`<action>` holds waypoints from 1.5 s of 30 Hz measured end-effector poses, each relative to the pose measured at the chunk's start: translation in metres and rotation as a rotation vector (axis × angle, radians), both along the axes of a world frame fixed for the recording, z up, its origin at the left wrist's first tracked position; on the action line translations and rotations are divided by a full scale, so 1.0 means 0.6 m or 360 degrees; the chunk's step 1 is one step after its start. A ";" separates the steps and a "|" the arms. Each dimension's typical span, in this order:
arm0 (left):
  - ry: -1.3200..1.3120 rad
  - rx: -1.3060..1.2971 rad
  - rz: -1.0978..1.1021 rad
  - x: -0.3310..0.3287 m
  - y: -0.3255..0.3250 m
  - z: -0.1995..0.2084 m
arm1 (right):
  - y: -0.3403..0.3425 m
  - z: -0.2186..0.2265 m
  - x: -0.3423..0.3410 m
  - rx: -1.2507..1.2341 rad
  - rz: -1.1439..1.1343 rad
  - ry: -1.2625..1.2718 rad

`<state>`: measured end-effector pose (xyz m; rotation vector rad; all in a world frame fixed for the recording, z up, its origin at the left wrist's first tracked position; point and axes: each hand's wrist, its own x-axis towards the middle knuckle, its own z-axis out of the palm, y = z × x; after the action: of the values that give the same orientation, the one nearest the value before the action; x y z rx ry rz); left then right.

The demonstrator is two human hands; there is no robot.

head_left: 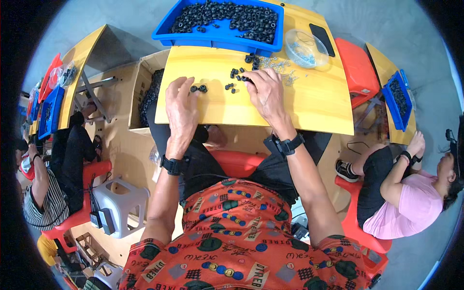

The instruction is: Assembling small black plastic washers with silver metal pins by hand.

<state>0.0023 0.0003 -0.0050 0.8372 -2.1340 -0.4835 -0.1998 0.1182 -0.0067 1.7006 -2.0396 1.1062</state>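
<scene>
My left hand (181, 102) hovers at the near left of the yellow table (309, 106), its fingers curved and apart. Just right of its thumb lie two small round black parts (198, 89), side by side and apparently not held. My right hand (267, 94) reaches in over a loose group of small black parts (230, 87). Its thumb and fingers close around a small black part (247, 79), mostly hidden under the fingertips. Beyond the right hand are more black parts (250, 59) and a scatter of small silvery screw-like pieces (275, 64).
A blue tray (217, 41) of black ring-like parts stands at the table's far edge. Right of it are a clear round tub (316, 60) of silvery pieces and a dark flat object (322, 39). A cardboard box (138, 104) sits left; people work at tables on both sides.
</scene>
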 end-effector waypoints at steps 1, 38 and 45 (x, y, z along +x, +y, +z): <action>0.0007 -0.0035 -0.0010 -0.005 0.007 0.002 | 0.001 0.001 -0.001 -0.0002 0.0000 0.0003; 0.0674 0.1591 -0.0503 -0.035 0.097 -0.018 | 0.029 0.005 -0.026 0.0148 -0.0113 -0.0276; 0.0876 0.1685 -0.0606 -0.026 0.100 -0.017 | 0.067 0.036 0.022 0.0072 -0.0082 -0.1029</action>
<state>-0.0132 0.0603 -0.0154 0.6811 -1.4203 -1.8895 -0.1867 0.1585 0.0147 1.4096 -2.4588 1.7765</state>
